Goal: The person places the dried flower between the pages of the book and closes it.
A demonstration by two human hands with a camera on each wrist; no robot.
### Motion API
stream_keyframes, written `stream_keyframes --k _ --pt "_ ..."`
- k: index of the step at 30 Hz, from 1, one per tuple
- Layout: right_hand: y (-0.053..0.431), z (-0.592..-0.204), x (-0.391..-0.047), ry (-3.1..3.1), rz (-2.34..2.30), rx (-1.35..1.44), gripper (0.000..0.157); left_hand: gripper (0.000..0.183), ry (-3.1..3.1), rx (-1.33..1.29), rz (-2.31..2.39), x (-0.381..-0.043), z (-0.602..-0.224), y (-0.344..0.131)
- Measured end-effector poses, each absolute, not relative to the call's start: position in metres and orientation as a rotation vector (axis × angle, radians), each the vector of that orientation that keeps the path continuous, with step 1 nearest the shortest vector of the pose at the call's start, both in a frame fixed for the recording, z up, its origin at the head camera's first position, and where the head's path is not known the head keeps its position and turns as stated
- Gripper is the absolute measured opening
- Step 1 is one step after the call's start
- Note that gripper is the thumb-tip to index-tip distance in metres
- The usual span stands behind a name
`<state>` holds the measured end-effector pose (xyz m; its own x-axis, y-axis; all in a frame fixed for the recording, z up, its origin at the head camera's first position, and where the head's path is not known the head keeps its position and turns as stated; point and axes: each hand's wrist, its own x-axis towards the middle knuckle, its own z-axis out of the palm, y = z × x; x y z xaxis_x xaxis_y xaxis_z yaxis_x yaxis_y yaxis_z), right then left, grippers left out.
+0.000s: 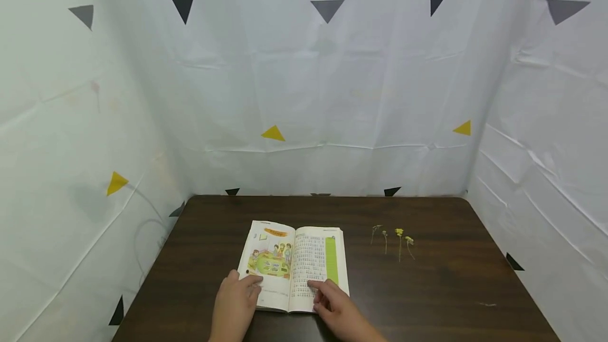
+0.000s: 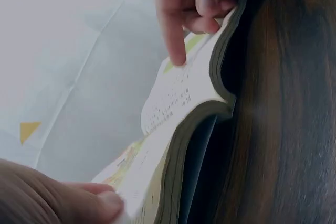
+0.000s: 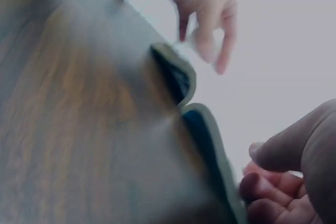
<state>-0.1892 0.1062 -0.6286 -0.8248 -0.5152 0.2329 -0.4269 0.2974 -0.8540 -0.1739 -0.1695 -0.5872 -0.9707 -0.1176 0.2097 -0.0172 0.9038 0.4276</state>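
We see a book (image 1: 292, 271) lying spread on the dark, wood-grained surface (image 1: 451, 289), near the front and a little left of the middle. Its left page carries a coloured drawing (image 1: 268, 257) of several figures around a green shape, with an orange banner (image 1: 276, 233) above it; its right page is filled with rows of small text (image 1: 309, 260) beside a green strip (image 1: 331, 260).

The left hand (image 1: 235, 300) rests at the lower outer corner of the left page, its index finger lying on the paper below the drawing and its thumb apart from that finger, toward the page's bottom edge. The right hand (image 1: 339, 307) lies at the lower outer part of the right page; its index finger is stretched out to the lower lines of text, while its other fingers bend in with nothing between them that we can make out (the right wrist view is rather blurred).

To the right of the book, well apart from both hands, we find four thin plant sprigs (image 1: 399, 241) in a loose row, the two rightmost topped with yellow blooms. Farther right and nearer the front is a pale sliver (image 1: 487, 304), too small for us to identify. Around the surface hangs a creased white sheet (image 1: 328, 94) printed with scattered black, grey and yellow triangles (image 1: 273, 133).
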Motion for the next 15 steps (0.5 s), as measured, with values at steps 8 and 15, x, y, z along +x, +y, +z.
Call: stream_keyframes --k 8,15 --pt "0.118 -0.620 -0.194 2.692 -1.393 -0.597 0.022 0.028 -2.901 0.162 -0.632 -0.176 -0.598 -0.168" --pt "0.125 -0.622 -0.199 2.690 -1.374 -0.409 0.013 0.023 -2.858 0.113 -0.573 -0.177 -0.593 -0.157"
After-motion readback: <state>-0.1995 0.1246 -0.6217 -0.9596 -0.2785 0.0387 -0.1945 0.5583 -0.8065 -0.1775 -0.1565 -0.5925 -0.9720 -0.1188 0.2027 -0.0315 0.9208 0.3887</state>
